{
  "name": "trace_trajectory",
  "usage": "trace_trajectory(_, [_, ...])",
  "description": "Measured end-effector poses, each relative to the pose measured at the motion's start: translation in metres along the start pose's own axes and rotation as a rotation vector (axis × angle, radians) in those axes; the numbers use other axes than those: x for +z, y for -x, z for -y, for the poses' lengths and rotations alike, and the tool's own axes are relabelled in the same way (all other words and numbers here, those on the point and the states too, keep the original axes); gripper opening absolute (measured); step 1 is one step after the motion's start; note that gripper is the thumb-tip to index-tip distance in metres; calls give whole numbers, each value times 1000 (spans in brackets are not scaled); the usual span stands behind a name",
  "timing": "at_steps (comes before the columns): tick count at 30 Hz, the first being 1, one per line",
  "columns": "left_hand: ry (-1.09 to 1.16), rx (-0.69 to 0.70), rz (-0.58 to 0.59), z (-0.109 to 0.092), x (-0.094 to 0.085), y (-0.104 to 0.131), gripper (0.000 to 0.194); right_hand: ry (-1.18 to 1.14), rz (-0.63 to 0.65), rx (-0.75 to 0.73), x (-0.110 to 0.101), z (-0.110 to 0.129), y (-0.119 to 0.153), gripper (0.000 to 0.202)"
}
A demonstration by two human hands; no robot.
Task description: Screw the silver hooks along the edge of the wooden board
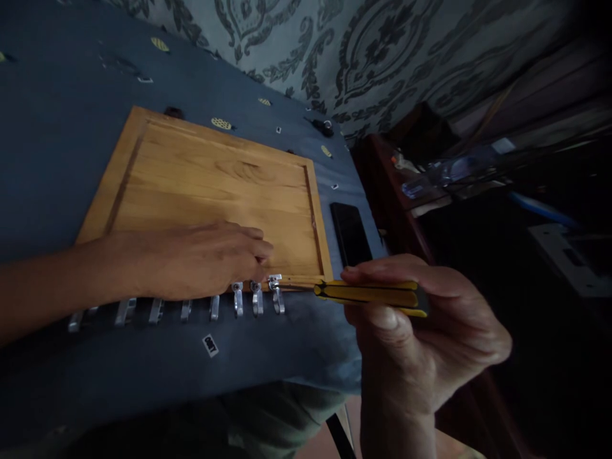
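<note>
A framed wooden board (229, 185) lies on the dark blue patterned cloth. Several metal hooks (238, 301) line its near edge. My left hand (205, 258) rests on the board, its fingers curled near the hooks at the right; what its fingertips press or hold, if anything, is hidden. My right hand (421, 331) grips the yellow and black handle of a screwdriver (373, 294). The thin shaft points left, and its tip is at the rightmost hook (276, 294), by the board's near right corner.
A black phone (351, 233) lies right of the board. Keys (325, 126) sit farther back on the cloth (71, 146). At the right stands dark reddish furniture (394, 185) with assorted items, and a patterned curtain or wall covering (306, 48) hangs behind.
</note>
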State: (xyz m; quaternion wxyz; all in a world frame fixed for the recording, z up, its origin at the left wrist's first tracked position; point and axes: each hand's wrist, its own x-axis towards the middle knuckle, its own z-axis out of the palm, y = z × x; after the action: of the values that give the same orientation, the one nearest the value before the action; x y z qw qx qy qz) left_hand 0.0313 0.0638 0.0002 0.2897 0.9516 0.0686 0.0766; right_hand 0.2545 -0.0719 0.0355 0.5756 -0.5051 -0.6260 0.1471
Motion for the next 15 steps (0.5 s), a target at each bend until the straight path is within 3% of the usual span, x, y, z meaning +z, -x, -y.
trace_trajectory(3, [11, 18, 26, 1, -1, 0, 24, -65, -33, -44, 5, 0, -2, 23])
trace_trajectory(8, [12, 12, 51, -2, -5, -1, 28, -150, -37, 113, 8, 6, 1, 25])
trace_trajectory(12, [65, 0, 51, -4, -6, -1, 26, -110, 57, 183, 1, 13, 1, 25])
trace_trajectory(15, [62, -12, 46, -5, -6, -1, 27, -44, 154, 153, -4, 15, -3, 25])
